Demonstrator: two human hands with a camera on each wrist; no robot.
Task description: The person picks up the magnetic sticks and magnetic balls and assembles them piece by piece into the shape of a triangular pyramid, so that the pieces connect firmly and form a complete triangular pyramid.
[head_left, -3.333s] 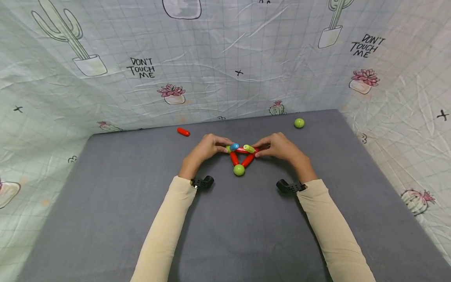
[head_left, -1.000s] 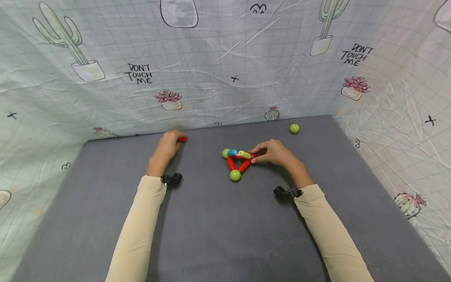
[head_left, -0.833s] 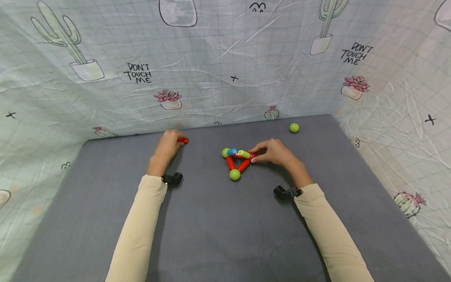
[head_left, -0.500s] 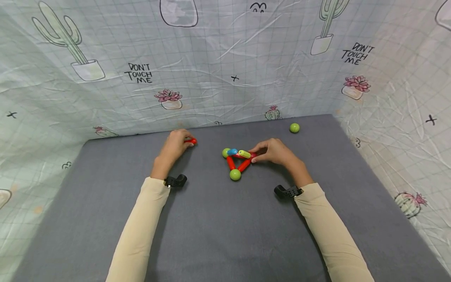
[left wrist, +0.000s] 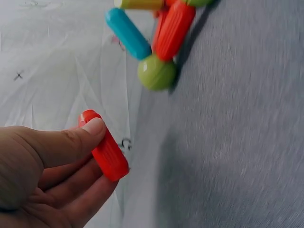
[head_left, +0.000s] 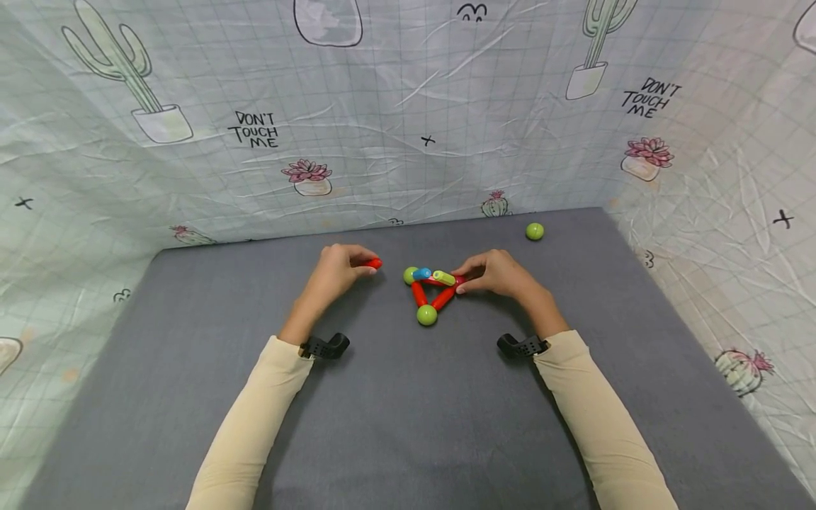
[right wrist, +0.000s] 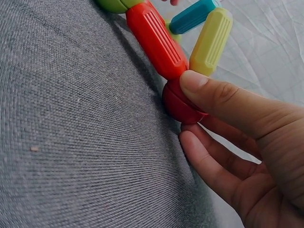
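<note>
My left hand (head_left: 338, 273) pinches a loose red magnetic rod (left wrist: 110, 153) between thumb and fingers, above the table and left of a small triangular frame. Three red rods form that frame, with green balls (head_left: 427, 315) at the front and left corners and a dark red ball (right wrist: 179, 102) at the right corner. A blue rod (right wrist: 194, 16) rises from the left green ball, and a yellow rod (right wrist: 211, 42) slants up from the red one. My right hand (head_left: 500, 275) grips the dark red ball between thumb and fingertips.
A single green ball (head_left: 535, 231) lies at the back right of the grey table (head_left: 408, 425). Behind and at both sides hangs a pale cloth (head_left: 382, 106) printed with cacti and lettering. Each wrist wears a black strap mount.
My left hand let go of the frame's left corner, picked up the red rod at the back left and has carried it rightward toward the frame. My right hand keeps its hold.
</note>
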